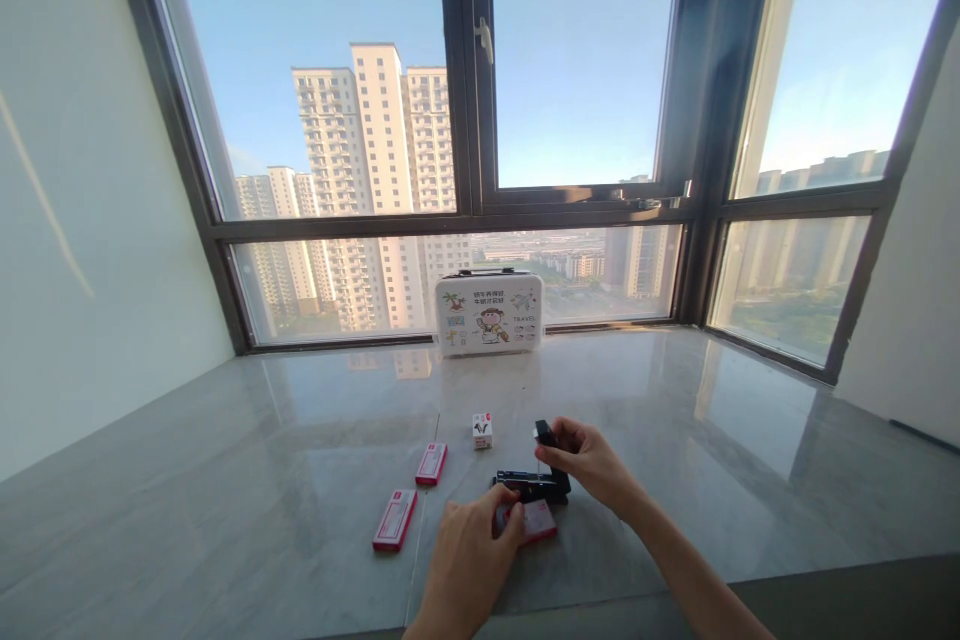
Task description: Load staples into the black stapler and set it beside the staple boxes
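Observation:
A black stapler (pixel 517 486) lies on the grey stone ledge with its top arm swung up. My right hand (pixel 581 460) grips that raised arm between thumb and fingers. At the left end of the stapler's base is my left hand (pixel 476 540), its thumb and index finger bent together; whatever may lie between them is hidden. Just under these fingertips, in front of the stapler, rests a red-and-white staple box (pixel 538 520), partly covered by the left hand.
Two more flat red-and-white boxes (pixel 395 520) (pixel 431 463) lie to the left. A small white carton (pixel 482 431) stands behind the stapler. Against the window (pixel 577 50) stands a white case (pixel 489 315) with cartoon prints. The ledge (pixel 262 500) ends at a front edge near me.

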`<act>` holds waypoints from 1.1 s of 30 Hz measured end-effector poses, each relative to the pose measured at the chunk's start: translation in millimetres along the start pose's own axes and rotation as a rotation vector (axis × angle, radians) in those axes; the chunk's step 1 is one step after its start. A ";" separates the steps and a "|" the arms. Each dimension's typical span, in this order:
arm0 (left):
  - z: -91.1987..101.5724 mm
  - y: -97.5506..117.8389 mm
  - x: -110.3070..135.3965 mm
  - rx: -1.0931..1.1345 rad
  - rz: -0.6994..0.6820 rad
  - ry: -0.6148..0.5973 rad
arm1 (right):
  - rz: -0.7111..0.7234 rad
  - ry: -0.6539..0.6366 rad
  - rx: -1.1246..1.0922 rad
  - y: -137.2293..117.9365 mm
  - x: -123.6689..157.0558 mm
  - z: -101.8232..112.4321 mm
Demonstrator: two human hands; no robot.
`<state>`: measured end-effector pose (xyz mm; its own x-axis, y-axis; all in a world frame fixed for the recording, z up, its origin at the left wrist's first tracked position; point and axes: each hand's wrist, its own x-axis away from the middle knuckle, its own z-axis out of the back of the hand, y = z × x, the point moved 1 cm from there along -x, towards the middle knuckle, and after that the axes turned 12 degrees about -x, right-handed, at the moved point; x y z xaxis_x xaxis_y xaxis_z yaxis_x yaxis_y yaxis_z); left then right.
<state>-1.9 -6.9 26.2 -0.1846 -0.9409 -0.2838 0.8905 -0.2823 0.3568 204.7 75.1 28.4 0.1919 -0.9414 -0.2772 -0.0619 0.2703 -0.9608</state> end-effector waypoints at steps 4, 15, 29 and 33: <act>1.2 2.1 0.3 -0.043 -0.017 0.004 | 0.003 -0.088 0.275 -0.8 -6.8 -24.3; 10.0 -0.9 26.3 -0.171 -0.118 -0.065 | 0.019 -0.107 0.647 -15.0 -1.1 -37.9; 47.1 -102.5 19.5 -0.365 0.124 0.289 | 0.012 -0.086 0.653 -9.3 -2.7 -39.8; 30.7 -113.2 9.7 -0.148 0.009 0.148 | 0.007 -0.084 0.666 -9.1 -2.5 -40.1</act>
<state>-117.2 10.2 10.3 -0.1227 -0.9024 -0.4130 0.9452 -0.2331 0.2285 165.5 67.0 38.1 0.2711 -0.9276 -0.2571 0.5491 0.3684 -0.7502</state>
